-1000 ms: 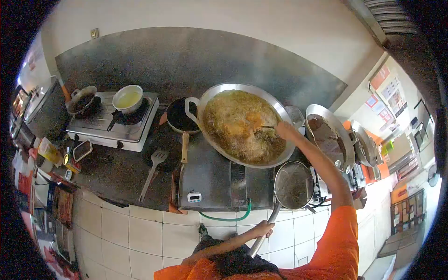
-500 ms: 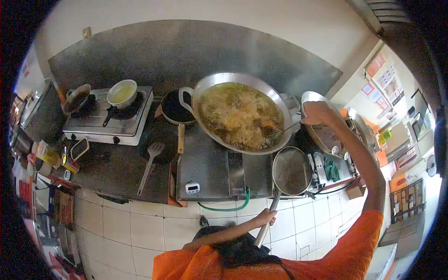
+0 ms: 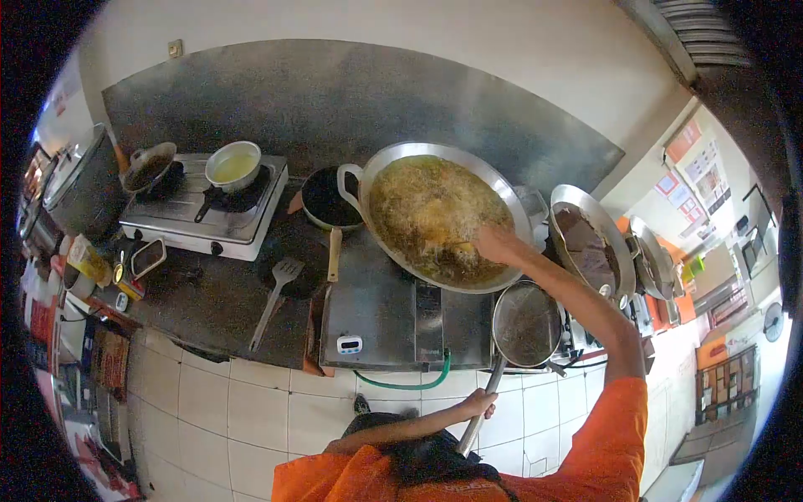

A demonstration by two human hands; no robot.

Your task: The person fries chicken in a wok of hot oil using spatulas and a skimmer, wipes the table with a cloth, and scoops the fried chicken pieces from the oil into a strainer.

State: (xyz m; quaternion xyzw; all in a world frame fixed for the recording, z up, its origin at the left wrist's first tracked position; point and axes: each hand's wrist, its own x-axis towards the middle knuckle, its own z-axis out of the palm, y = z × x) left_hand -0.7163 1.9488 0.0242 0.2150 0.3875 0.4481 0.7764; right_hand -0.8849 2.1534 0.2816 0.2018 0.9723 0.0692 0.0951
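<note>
Inside the wide wok (image 3: 517, 209), yellowish oil (image 3: 422, 197) bubbles.

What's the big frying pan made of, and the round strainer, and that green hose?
The big pan looks like bare metal, maybe aluminium: its silvery rim shines. The strainer seems metal too, with a greyish rim. The hose is probably smooth rubber or plastic, because it curves softly.

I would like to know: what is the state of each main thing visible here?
Large wok: uncovered, bubbling liquid inside
Small pot: uncovered, holding yellowish liquid
Strainer: no food visible inside
Spatula: lying down, not held
Left grip: closed around the strainer's handle
Right grip: over the wok, closure unclear
</note>
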